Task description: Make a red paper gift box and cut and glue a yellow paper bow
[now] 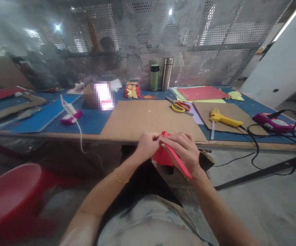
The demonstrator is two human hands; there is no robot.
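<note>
A folded piece of red paper (164, 157) is held between my two hands, just in front of the table's near edge. My left hand (149, 145) pinches its upper left part, thumb and fingers pressed together. On the other side my right hand (186, 150) is closed on it, fingers lying along a long folded edge that slants down to the right. Part of the paper is hidden behind the fingers. Just beyond both hands lies a sheet of brown cardboard (148, 116) on the blue table.
Scissors (180, 107) lie on the cardboard's far right edge. A yellow glue gun (225, 119) with a black cord rests on more cardboard. Behind stand a green bottle (154, 78), a steel flask (167, 75) and a small red box (132, 90). A red stool (14, 191) is at left.
</note>
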